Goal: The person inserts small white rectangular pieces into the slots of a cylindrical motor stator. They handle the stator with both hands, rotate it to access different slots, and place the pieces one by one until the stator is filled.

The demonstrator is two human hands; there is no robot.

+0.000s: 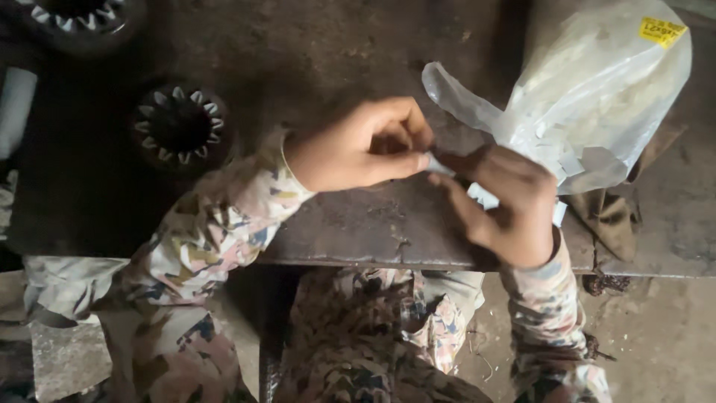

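Over the near edge of a dark, worn workbench [358, 224], my two hands meet. My left hand [362, 145] pinches a small pale paper slip [440, 166] between thumb and fingertips. My right hand [507, 205] closes on the same slip from the other side, with more pale slips [485, 196] showing under its fingers. A clear plastic bag [589, 97] full of pale scraps lies just beyond my right hand, its open mouth turned toward my fingers.
A dark round part with pale teeth around its hole [179, 125] sits at the left on the bench, and another [74, 19] at the top left corner. A brown rag [611, 216] lies under the bag. My patterned clothes and the dusty floor [664, 343] lie below the bench edge.
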